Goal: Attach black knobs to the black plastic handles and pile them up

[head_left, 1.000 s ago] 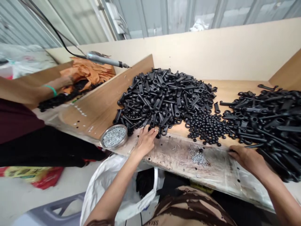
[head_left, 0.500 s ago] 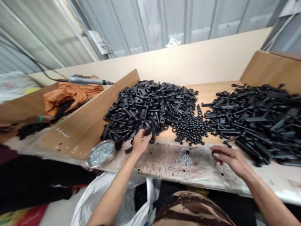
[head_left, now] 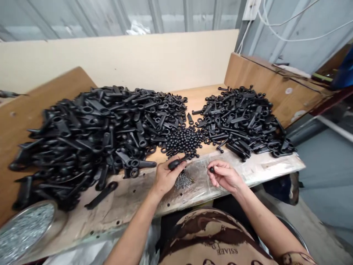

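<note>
My left hand [head_left: 164, 177] is closed around a black plastic crank handle [head_left: 174, 164], its rounded end towards my palm. My right hand [head_left: 225, 176] pinches a small black ball knob [head_left: 211, 170] between thumb and fingers. The two hands are apart, above the table's front strip. Below my left hand lies a little heap of metal pins [head_left: 183, 181], partly hidden by it. Just behind the hands spreads a cluster of black ball knobs [head_left: 185, 140].
A big pile of black crank handles [head_left: 110, 125] fills the left side; another pile [head_left: 239, 117] lies at right. A round tin of metal pins [head_left: 26, 230] stands front left. Wooden boards [head_left: 256, 81] wall the table. One loose handle [head_left: 102, 195] lies near the front.
My left hand has lifted a crank handle off the left pile and brought it rightward, near my right hand. The view has turned to the right. My right hand still pinches the knob.
</note>
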Available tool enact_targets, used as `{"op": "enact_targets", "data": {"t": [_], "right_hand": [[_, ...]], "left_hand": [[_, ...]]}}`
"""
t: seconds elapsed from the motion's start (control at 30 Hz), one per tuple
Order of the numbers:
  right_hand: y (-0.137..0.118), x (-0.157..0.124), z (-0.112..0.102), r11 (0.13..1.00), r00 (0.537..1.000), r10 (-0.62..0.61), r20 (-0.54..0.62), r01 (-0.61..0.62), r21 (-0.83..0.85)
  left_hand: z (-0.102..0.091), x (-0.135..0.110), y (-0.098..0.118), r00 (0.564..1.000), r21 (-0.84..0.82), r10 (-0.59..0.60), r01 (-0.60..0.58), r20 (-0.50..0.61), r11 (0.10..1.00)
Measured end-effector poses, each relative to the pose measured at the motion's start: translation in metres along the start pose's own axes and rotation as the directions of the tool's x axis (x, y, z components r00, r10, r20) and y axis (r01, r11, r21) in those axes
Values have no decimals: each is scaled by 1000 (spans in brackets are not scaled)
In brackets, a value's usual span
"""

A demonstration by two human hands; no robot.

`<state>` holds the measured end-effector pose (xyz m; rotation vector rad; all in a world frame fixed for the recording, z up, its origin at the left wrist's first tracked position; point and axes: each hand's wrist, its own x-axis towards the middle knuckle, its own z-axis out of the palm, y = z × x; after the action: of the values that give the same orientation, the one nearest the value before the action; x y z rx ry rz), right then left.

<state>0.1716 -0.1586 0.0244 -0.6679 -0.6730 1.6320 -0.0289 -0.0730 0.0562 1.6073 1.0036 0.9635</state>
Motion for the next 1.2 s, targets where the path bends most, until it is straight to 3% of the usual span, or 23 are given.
{"op": "enact_targets", "data": {"t": [0.1, 0.23, 0.33, 0.47, 0.6, 0.7, 0.8, 0.93, 1.07, 1.2], "right_hand": [[0, -3, -1, 1000, 1000, -21, -9, 21, -3], [0, -4, 2, 999, 999, -32, -22, 31, -31], [1, -3, 5, 998, 999, -42, -28, 40, -55], [1, -3, 6, 996, 998, -53, -44, 50, -77], [2, -4, 10, 991, 996, -69, -62, 61, -118], [6, -3, 13, 980, 988, -121, -96, 104, -169], [10, -2, 14, 951, 973, -186, -137, 144, -273], [14, 2, 16, 887, 938, -286, -194, 183, -423], [16, 11, 20, 874, 909, -329, -255, 190, -447], [20, 21, 22, 878, 916, -317, -245, 186, -442]], "left_hand": [[-2, -10, 2, 981, -368, -100, 156, 167, 917], [-9, -22, 5, 942, -668, 4, 235, 335, 706], [-12, -26, 9, 949, -724, -1, 240, 314, 646], [-12, -29, 13, 980, -715, -39, 170, 197, 678], [-5, -25, 8, 964, -762, -108, 260, 245, 593], [11, -20, -4, 922, -767, -201, 386, 330, 512], [34, -15, -20, 902, -675, -287, 432, 323, 599], [60, -8, -37, 934, -455, -328, 355, 140, 817], [68, -5, -46, 990, -162, -138, 138, 16, 977], [66, -5, -47, 1000, -14, -13, 13, -11, 1000]]}}
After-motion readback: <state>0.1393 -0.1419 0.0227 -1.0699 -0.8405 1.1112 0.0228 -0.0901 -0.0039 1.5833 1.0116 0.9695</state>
